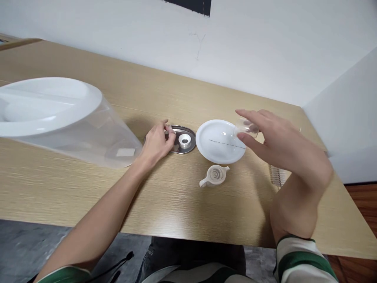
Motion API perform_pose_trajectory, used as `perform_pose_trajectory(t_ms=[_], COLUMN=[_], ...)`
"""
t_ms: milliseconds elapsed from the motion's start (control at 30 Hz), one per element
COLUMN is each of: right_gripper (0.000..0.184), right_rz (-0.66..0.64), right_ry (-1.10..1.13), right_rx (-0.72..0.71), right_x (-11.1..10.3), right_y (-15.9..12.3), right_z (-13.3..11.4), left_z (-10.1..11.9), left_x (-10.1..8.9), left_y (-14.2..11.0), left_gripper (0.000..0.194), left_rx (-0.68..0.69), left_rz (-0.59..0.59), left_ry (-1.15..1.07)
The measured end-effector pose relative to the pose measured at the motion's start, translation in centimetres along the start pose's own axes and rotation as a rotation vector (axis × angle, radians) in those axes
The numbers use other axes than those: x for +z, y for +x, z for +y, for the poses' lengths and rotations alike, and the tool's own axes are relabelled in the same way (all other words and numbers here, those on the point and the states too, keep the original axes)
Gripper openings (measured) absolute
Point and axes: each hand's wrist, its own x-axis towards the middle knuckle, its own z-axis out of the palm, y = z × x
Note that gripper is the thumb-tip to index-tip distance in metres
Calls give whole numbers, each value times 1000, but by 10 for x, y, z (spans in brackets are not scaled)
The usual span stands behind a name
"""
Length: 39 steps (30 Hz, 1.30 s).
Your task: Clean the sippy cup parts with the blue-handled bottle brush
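My right hand (pixel 273 133) grips a small clear glass cup (pixel 243 126), tipped on its side above the right rim of a white oval plate (pixel 206 147). A thin dark line runs across the plate; I cannot tell whether it is a thread or a crack. The fingers of my left hand (pixel 159 141) are pinched together at a kidney-shaped metal tray (pixel 190 149). What they hold, if anything, is too small to name. A white ring-shaped piece (pixel 184 140) lies on the tray. In front of the plate stands a small translucent piece with two side tabs (pixel 216 175).
A large clear plastic bin with a white lid (pixel 85 137) leans in from the left, close to my left forearm. Partly behind my right wrist lies a coiled wire object (pixel 276 175). The wooden table (pixel 188 212) meets a white wall (pixel 250 47) behind.
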Motion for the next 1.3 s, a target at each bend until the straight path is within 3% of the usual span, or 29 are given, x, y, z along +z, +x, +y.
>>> perform_pose_trajectory(t_ms=[133, 267, 367, 533, 767, 867, 1033, 1100, 1167, 1233, 1300], right_gripper=[48, 45, 45, 52, 50, 51, 52, 51, 48, 41, 34], right_rz=[-55, -177, -313, -503, -595, -612, -639, -575, -362, -45, 151], right_ry=[-56, -140, -175, -174, -162, -151, -151, -174, -183, -111, 82], right_rx=[242, 519, 624, 677, 670, 673, 702, 689, 589, 383, 93], right_x=[17, 38, 53, 73, 87, 90, 84, 74, 61, 50, 45], right_y=[19, 40, 52, 63, 69, 70, 69, 65, 59, 53, 47], right_z=[29, 65, 89, 107, 111, 110, 108, 101, 86, 60, 28], left_z=[9, 16, 19, 14, 9, 15, 29, 34, 39, 43, 45], left_x=[-7, -6, -4, 5, 12, 4, -11, -13, -13, -13, -13], left_y=[-6, -7, -5, -2, -1, -5, -19, -27, -33, -38, -41], left_gripper=[28, 48, 64, 63, 48, 43, 35, 35, 38, 42, 45], left_rx=[-14, -96, -148, -120, -112, -79, 33, 101, 198, 282, 323], left_rz=[-87, -135, -165, -254, -252, -173, 66, 133, 175, 187, 175], left_ry=[-112, -16, 66, 50, 78, 23, -119, -179, -261, -342, -392])
